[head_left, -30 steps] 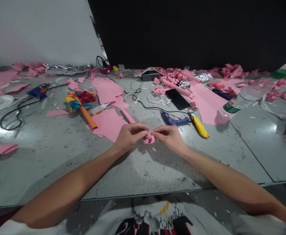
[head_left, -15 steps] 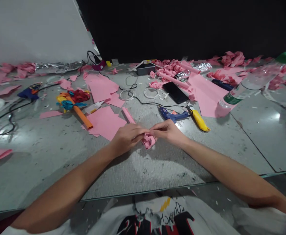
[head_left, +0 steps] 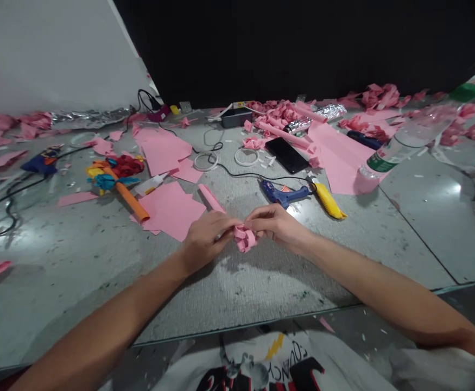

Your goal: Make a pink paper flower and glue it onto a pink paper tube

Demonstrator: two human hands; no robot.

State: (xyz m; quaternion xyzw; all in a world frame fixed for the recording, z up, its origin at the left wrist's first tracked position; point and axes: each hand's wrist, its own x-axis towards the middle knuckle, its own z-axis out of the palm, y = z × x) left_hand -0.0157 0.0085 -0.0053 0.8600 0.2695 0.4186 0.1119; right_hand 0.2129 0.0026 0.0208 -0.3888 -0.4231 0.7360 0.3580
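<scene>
A pink paper flower [head_left: 244, 239] with curled strips at its near end and a rolled paper stem [head_left: 211, 198] lies between my hands, just above the table. My left hand [head_left: 207, 236] is closed on it from the left, its fingertips at the base of the curls. From the right, my right hand [head_left: 276, 224] pinches the curled paper with thumb and forefinger. The fingertips of both hands nearly meet and hide part of the flower. Beyond the right hand lies a blue glue gun [head_left: 284, 194].
Pink paper sheets [head_left: 172, 209] and a colourful paper flower with an orange stem [head_left: 131, 201] lie to the left. On the right are a yellow-handled cutter [head_left: 330, 201], a black phone [head_left: 286, 154] and a leaning plastic bottle [head_left: 404, 144]. Cords [head_left: 253, 174] cross the table.
The camera view has shifted slightly. Both hands remain on the pink paper flower, and the curled strips look slightly turned between the fingers.
</scene>
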